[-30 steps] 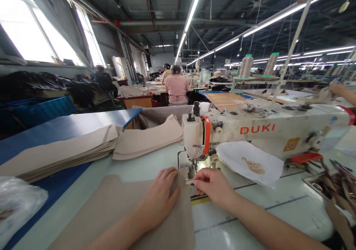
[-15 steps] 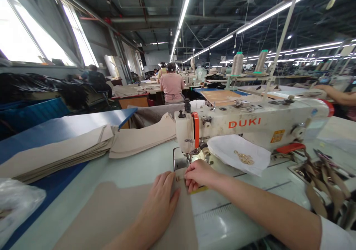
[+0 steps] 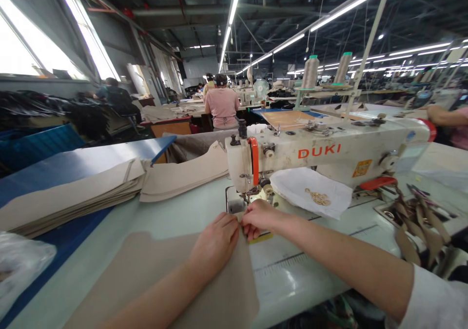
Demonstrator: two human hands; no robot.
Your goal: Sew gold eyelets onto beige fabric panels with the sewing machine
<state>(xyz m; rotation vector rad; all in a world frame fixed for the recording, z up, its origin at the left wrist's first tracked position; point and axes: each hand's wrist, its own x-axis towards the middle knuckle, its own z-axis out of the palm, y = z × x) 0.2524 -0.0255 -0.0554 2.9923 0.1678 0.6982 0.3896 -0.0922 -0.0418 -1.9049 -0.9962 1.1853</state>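
A beige fabric panel lies across the pale tabletop, its far end below the needle area of the white sewing machine. My left hand rests on the panel, its fingers closed in a pinch at the far edge. Touching it, my right hand is closed too, fingertips pinching the same edge just in front of the presser foot. What lies exactly between the fingertips is mostly hidden. Behind my right hand, a white cloth sheet holds a small heap of gold-coloured metal pieces.
Stacked beige panels lie on the left, with more panels behind the machine head. Beige straps with rings pile up at right. A clear plastic bag sits at the left edge. Thread cones stand behind; a person in pink sits ahead.
My left hand has gone from lying flat to pinching at the panel's edge beside my right hand. A small metal fitting seen there is now covered. The view has shifted slightly.
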